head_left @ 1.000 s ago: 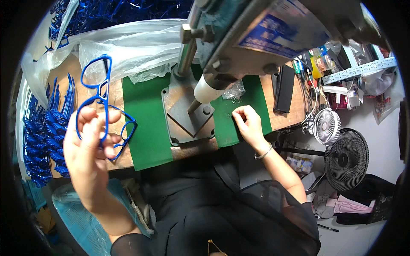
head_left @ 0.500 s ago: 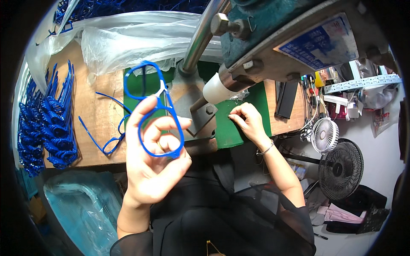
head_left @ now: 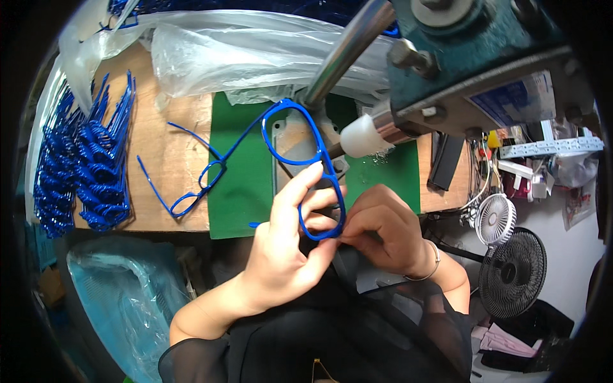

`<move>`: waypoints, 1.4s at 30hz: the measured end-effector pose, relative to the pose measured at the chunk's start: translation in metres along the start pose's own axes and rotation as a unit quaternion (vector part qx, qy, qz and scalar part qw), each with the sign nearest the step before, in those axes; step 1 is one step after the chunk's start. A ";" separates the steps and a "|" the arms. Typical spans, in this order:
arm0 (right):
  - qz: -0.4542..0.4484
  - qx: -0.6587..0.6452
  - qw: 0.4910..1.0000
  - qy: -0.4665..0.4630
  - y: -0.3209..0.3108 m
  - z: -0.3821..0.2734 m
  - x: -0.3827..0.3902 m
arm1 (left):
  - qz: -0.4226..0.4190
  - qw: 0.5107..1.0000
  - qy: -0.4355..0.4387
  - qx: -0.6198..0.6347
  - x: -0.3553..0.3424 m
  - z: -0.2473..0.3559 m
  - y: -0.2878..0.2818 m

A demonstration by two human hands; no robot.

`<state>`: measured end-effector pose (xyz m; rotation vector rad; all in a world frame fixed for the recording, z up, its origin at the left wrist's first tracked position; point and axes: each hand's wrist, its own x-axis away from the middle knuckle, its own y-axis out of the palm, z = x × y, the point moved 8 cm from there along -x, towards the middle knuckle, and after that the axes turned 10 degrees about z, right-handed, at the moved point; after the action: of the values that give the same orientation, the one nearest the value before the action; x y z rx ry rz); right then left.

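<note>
Blue eyeglass frames [head_left: 327, 163] are held up in front of me, rims tilted, one temple reaching up and left. My left hand [head_left: 284, 252] is closed around the lower rim, fingers passing behind and through it. At the frames' lower outer corner, my right hand [head_left: 386, 233] pinches thumb and fingers together. Whatever lies in that pinch is too small or hidden to tell. Another pair of blue eyeglass frames [head_left: 223, 163] rests on the wooden tabletop to the left, temples spread.
A bench press [head_left: 440, 83] with a white cylindrical tip [head_left: 359, 136] stands over a green mat [head_left: 239, 198]. Stacked blue frames [head_left: 105, 175] lie far left, plastic sheeting [head_left: 255, 54] behind. Two fans [head_left: 511, 271] are at right, a plastic-covered blue bin [head_left: 128, 300] lower left.
My right hand has come off the green mat to the lower corner of the eyeglass frames. My left hand has moved the frames right, and the view has shifted slightly.
</note>
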<state>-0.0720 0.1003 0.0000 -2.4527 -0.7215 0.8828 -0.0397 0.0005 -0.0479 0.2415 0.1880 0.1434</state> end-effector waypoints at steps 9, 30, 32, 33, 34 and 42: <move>0.020 -0.012 0.999 -0.045 0.005 -0.004 -0.005 | -0.022 0.999 -0.037 -0.013 0.005 0.002 -0.005; -0.014 -0.087 0.993 0.072 0.007 0.014 -0.004 | -0.042 0.998 0.002 -0.045 0.003 0.005 -0.002; -0.012 -0.082 0.993 0.089 0.007 0.013 -0.003 | -0.049 0.997 0.014 -0.064 0.002 0.008 -0.002; -0.009 -0.080 0.992 0.095 0.007 0.012 -0.002 | -0.052 0.996 0.020 -0.073 0.003 0.009 -0.002; -0.006 -0.078 0.992 0.101 0.007 0.011 -0.002 | -0.053 0.997 0.008 -0.056 0.003 0.007 -0.002; 0.072 -0.147 0.985 0.060 -0.020 0.014 -0.008 | -0.027 0.998 -0.050 0.033 -0.006 0.011 -0.004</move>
<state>-0.0935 0.1135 0.0044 -2.8226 -0.6796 0.7124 -0.0424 -0.0068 -0.0380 0.3078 0.1000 0.0715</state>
